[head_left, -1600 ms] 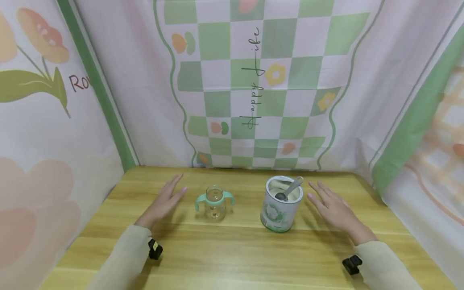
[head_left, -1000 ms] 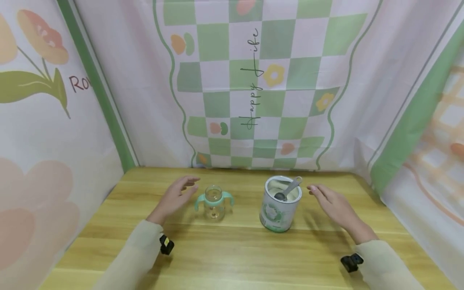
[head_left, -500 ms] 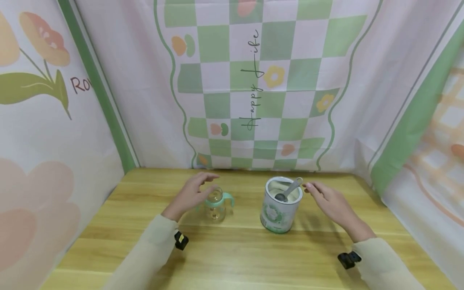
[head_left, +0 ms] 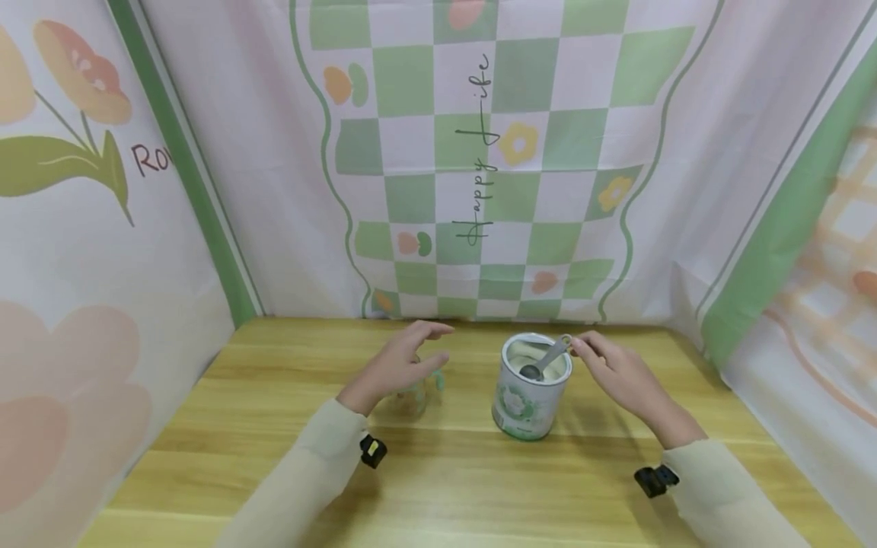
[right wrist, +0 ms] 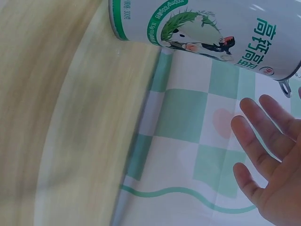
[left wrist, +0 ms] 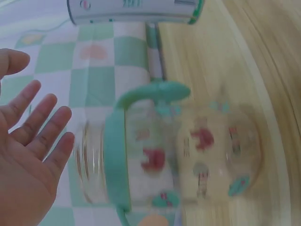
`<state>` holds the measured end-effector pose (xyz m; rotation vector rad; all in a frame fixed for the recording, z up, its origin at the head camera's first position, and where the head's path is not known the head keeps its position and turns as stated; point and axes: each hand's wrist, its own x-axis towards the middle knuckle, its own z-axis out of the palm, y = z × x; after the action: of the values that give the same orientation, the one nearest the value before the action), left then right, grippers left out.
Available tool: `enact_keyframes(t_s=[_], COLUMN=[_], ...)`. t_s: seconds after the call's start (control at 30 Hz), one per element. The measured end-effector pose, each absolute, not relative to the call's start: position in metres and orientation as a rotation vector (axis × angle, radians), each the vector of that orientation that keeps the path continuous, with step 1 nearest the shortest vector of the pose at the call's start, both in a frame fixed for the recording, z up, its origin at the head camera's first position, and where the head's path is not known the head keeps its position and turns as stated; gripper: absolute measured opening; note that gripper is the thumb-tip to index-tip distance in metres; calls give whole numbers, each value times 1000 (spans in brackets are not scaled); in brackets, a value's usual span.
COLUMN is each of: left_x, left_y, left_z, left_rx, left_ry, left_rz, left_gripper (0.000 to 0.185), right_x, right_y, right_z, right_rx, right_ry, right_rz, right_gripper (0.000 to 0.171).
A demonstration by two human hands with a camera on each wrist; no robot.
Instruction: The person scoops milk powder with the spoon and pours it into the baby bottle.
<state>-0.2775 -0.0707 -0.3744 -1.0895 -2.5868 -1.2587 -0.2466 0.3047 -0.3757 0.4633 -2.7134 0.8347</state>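
My left hand (head_left: pixel 397 361) is over the baby bottle (head_left: pixel 414 399), covering most of it in the head view, thumb and fingers apart and holding nothing. In the left wrist view the clear bottle (left wrist: pixel 155 160) shows a mint-green collar and handle, with spread fingers (left wrist: pixel 56 150) close to its open neck. A white and green milk powder can (head_left: pixel 524 407) stands open at the middle right, with powder inside. Across its rim lies a grey scoop (head_left: pixel 548 358), handle end pointing up and right. My right hand (head_left: pixel 620 373) has thumb and forefinger right at that handle end, its other fingers loosely extended.
The wooden table (head_left: pixel 452 487) reaches back to a hanging cloth (head_left: pixel 479 190) with green and white checks. More printed cloth (head_left: pixel 82 304) hangs along the left side. A black wrist camera (head_left: pixel 373 450) sits on the left sleeve, another (head_left: pixel 656 481) on the right.
My left hand has moved right, from beside the bottle to over it. My right hand has moved in slightly, its thumb and forefinger coming up to the scoop's handle. Bottle, can and scoop have stayed put.
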Motion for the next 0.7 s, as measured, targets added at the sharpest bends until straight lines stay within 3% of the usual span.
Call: enact_keyframes(t_s=[0.33, 0.7], left_x=[-274, -267], left_y=[-37, -2], left_z=[-382, -394], left_rx=[-1136, -1127], left_ry=[-2649, -2737], left_rz=[-1152, -1339], left_gripper=[57, 87], right_x=[-255, -256], right_y=[300, 294], right_z=[-369, -361], right_rx=[458, 427], right_ry=[-2735, -2758], right_rz=[793, 776], right_gripper=[40, 42])
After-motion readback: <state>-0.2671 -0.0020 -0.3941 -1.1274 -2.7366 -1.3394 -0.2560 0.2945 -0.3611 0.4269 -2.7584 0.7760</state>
